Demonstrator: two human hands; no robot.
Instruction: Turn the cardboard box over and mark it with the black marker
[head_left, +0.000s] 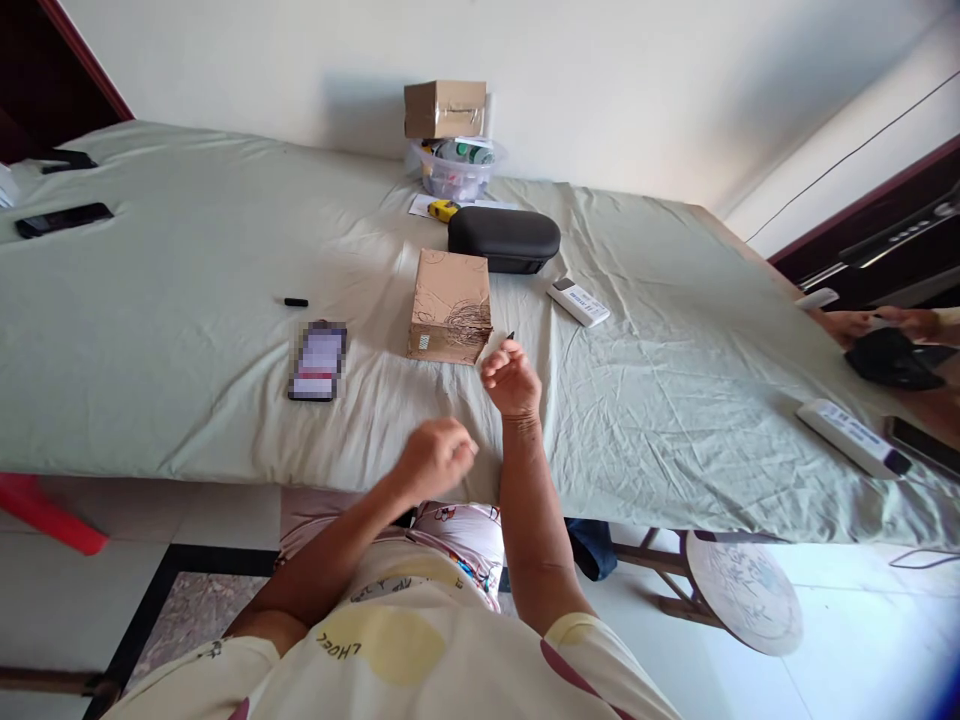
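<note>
My right hand [514, 380] is closed, its fingers curled round a black pen [511, 336] whose dark end sticks up above them. Most of that pen is hidden in the hand. Just beyond the fingers, a brown cardboard box [450, 285] stands on the cloth-covered table, with dark looping scribbles on its top and front near the right corner. Nearer my body, my left hand [439, 457] hovers by the table's front edge in a loose fist, slightly blurred, with nothing visible in it. A small black cap [296, 302] lies left of the box.
A phone [318, 362] lies left of the box. Behind it are a black hard case [504, 238], a yellow tape measure [443, 210] and a plastic tub [457, 175] with another carton [445, 108] on top. A white device [579, 302] lies right. Another person's hands [892, 322] show far right.
</note>
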